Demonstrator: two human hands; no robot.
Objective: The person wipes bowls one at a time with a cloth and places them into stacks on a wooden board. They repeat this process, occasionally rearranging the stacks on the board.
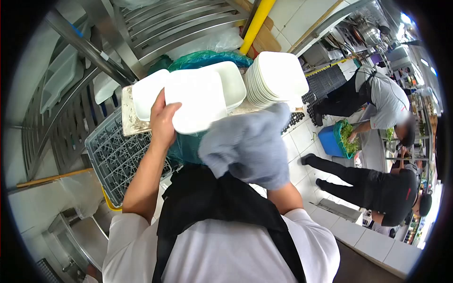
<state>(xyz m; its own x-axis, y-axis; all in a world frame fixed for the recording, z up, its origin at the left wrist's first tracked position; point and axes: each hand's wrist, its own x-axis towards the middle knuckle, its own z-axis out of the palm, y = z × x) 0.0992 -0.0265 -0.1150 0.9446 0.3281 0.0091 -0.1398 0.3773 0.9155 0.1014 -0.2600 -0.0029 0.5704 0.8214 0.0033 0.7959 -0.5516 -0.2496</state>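
Well to the left of the tall stack of white dishes (pixel 278 75), we pick up the grey plastic crate (pixel 120 162), its lattice of compartments facing us. Between that crate and the stack runs the worn, speckled table (pixel 129 115), and at its end farthest from the stack sits a squarish white dish (pixel 145 92). Here comes our left hand (pixel 163 120), on the stack's left, and its grip is closed on the near corner of the held dish (pixel 198 101), thumb lying over the top! That dish is on the stack's left too, overlapping both its neighbours in our view; whether it touches them, we can't tell. Directly left of the stack, partly hidden, is the deep white dish (pixel 234 85). Below the stack, a blurred grey cloth (pixel 250 151) swallows our right hand entirely, so we can't tell how that grip stands. The yellow pole (pixel 257 26) slants just above the stack. Over on the stack's right, well apart, there's a blue bin (pixel 330 140) filled with leafy greens (pixel 348 132), and a person in a white shirt (pixel 384 92) bends with a hand in among them. Below that, right of the stack, we have a second person in dark clothes (pixel 391 191).
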